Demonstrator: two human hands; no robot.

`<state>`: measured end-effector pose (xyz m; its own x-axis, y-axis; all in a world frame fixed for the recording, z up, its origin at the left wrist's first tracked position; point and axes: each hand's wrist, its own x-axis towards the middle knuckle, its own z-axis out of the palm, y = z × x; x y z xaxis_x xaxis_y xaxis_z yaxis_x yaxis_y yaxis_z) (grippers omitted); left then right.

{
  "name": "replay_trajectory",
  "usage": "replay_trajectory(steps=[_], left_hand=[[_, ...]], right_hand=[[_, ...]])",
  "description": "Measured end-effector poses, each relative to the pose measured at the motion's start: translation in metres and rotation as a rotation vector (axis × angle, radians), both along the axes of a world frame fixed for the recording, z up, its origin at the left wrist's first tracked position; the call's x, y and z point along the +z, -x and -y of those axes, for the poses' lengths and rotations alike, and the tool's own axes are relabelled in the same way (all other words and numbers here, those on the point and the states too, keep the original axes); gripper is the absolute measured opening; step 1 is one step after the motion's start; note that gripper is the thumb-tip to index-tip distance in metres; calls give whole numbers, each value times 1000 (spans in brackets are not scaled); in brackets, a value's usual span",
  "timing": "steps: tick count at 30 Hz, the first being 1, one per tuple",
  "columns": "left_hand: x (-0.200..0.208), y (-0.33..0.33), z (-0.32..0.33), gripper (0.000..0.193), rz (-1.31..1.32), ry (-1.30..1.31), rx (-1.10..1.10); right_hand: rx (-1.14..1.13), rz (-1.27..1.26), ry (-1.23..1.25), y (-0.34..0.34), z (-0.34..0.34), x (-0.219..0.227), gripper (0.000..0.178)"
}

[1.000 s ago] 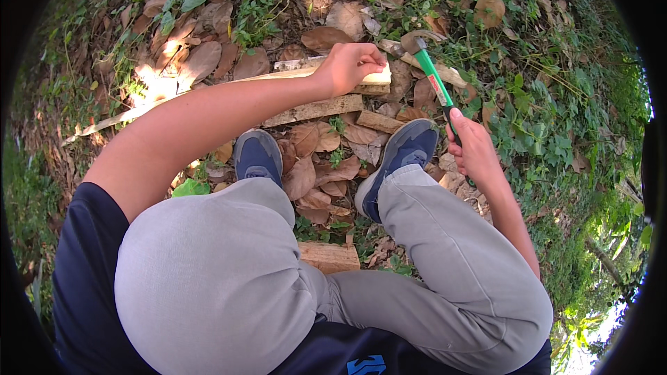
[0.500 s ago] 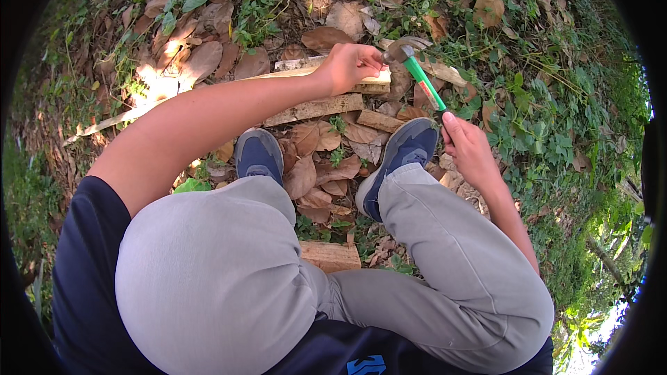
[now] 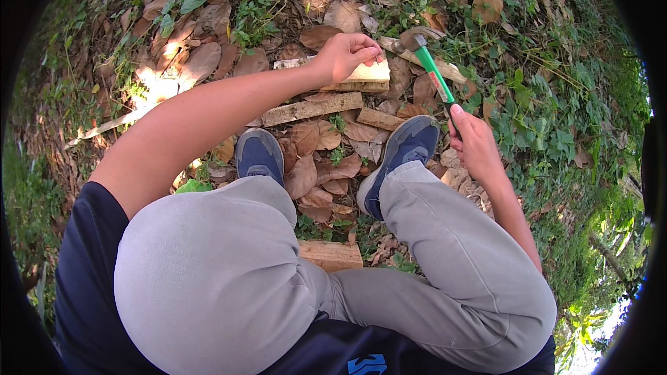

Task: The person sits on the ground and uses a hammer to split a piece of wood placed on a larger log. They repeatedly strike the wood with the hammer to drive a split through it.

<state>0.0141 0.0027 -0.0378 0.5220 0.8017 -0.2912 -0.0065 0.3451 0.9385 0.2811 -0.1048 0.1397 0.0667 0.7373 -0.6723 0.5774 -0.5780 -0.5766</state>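
Observation:
A claw hammer (image 3: 432, 71) with a green and black handle is held near its lower end in my right hand (image 3: 475, 142). Its metal head is raised just right of the pale wooden block (image 3: 369, 74). My left hand (image 3: 343, 57) hovers over the block's right part, fingers curled together in a pinch. Anything between those fingertips is too small to make out. The block appears stacked on another piece of wood, and my left hand and forearm hide part of it.
A rough wooden strip (image 3: 313, 108) and a short wood piece (image 3: 379, 119) lie nearer my shoes (image 3: 410, 149). Another plank (image 3: 330, 255) lies between my legs. Dry leaves (image 3: 300, 177) and green plants (image 3: 535, 107) cover the ground. A longer stick (image 3: 448, 71) is behind the hammer.
The hammer and my right hand have moved to the right, away from my left fingers. My left hand has shifted slightly up and left, showing more of the block's top.

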Motion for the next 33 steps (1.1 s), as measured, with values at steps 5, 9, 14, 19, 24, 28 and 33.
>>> replay_trajectory(steps=[5, 9, 14, 19, 24, 28, 33], left_hand=[[-2, 4, -1, 18, -31, -23, -20], [-4, 5, -1, 17, -31, -34, -33], [-1, 5, -1, 19, -44, -42, -73], [-6, 2, 2, 18, -17, -78, -68], [-7, 1, 4, 18, -60, -127, -78], [-3, 0, 3, 19, -69, -132, -91], [-3, 1, 4, 19, -50, -140, -94]], right_hand=[[-5, 10, 20, 0, -1, 0, 59], [8, 21, 8, 1, -1, 2, 60], [-20, 21, 25, 2, -2, 3, 60], [-32, 21, 38, 1, -1, 3, 60], [-25, 23, 61, 1, -1, 3, 61], [-32, 11, 46, 2, -1, 3, 60], [-28, -2, 37, 5, -2, 5, 60]])
